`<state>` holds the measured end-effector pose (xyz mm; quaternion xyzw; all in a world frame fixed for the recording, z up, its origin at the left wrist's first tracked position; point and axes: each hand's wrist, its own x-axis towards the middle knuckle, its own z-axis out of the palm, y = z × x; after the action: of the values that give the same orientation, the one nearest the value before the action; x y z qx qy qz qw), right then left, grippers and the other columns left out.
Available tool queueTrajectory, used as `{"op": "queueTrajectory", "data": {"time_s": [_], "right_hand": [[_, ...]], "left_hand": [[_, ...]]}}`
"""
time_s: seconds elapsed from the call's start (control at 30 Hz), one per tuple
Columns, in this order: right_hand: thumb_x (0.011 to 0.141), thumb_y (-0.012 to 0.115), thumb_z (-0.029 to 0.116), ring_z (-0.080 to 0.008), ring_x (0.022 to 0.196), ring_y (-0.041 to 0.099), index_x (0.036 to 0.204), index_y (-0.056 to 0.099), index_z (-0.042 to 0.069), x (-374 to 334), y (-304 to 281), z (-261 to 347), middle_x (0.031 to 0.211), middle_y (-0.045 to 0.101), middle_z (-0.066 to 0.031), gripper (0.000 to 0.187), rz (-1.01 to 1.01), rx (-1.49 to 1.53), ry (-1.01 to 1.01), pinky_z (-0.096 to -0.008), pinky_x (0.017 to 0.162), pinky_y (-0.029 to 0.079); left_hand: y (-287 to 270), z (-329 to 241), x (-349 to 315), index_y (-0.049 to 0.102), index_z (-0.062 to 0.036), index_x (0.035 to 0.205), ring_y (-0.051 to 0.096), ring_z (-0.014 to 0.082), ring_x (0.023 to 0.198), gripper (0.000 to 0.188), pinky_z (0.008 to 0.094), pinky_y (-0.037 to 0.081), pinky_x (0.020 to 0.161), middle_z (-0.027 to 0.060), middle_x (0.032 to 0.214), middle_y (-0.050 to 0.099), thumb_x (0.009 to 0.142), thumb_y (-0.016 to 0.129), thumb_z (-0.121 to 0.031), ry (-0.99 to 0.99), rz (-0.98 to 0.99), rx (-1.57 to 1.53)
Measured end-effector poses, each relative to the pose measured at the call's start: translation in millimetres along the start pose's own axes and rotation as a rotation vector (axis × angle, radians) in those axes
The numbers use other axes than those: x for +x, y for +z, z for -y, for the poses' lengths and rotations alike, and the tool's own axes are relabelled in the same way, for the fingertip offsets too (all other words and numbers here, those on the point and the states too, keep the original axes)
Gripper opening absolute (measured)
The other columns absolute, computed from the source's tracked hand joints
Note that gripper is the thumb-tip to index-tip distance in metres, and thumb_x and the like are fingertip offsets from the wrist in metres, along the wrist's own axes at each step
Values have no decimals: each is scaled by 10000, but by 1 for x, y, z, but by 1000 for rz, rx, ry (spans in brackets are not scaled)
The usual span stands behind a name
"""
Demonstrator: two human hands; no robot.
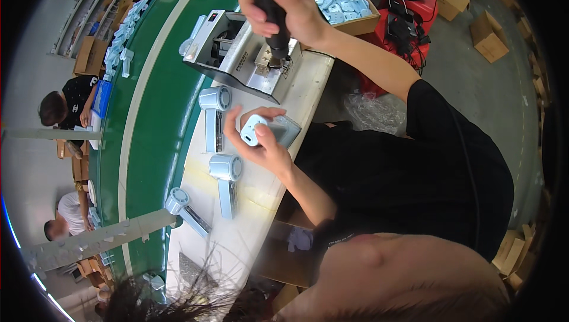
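My right hand [296, 10] is closed round a black electric screwdriver [269, 2]. Its tip points down at the pick-up block of a grey-and-white screw feeder [237, 64]; I cannot tell whether a screw is on the tip. In my left hand [269, 150] is a light blue handheld fan body [253, 127], thumb across it and its small end face showing. Beside that hand on the white bench lie two light blue handheld fans [214, 123] [225, 171] with round heads and open handles. Another such fan [188, 210] lies farther down the bench.
A carton [370, 24] full of light blue plastic parts stands past the feeder. Along the bench [201, 257] runs a green conveyor belt [151, 108]. Across it, two people work near a row of blue parts [121, 40]. Black cables lie on a red stool [409, 43].
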<state>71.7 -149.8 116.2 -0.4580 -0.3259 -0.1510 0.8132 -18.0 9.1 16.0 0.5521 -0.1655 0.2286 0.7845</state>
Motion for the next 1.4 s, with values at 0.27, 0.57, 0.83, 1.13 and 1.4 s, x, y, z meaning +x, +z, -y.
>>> {"op": "queueTrajectory", "data": {"time_s": [0.27,0.57,0.83,1.13,1.4], "right_hand": [[973,475,429,-54,462,426,999,494,13,3,-5,-23,651,510,-37,418,24,-298,61,-208,428,361],[981,431,459,-56,470,434,994,490,37,3,-6,-14,639,475,-13,426,9,-264,97,-210,457,371],[971,434,487,-60,469,440,986,490,41,-2,-10,-14,638,475,-14,450,51,-296,27,-210,451,368],[961,455,499,-74,412,439,915,494,53,25,1,0,604,484,-22,451,-14,41,-1,-207,389,372],[974,503,390,-92,451,476,849,476,49,67,2,-20,623,498,-35,364,-172,-107,-310,-229,418,385]], "left_hand": [[5,19,4,459,-9,1053,593,200,664,580,274,478,618,161,819,611,839,646,-514,34,136,32],[1,20,3,460,-19,1072,579,188,662,562,268,470,609,142,836,592,871,598,-525,1,135,20],[2,24,-2,451,-21,1084,577,187,660,511,270,459,613,157,849,596,890,606,-468,21,150,18],[4,26,7,439,-31,1057,564,196,654,491,272,452,603,172,834,592,890,605,-463,46,168,-22],[4,22,4,442,-33,1055,555,190,655,463,269,451,597,170,834,586,901,605,-437,57,170,-14]]}}
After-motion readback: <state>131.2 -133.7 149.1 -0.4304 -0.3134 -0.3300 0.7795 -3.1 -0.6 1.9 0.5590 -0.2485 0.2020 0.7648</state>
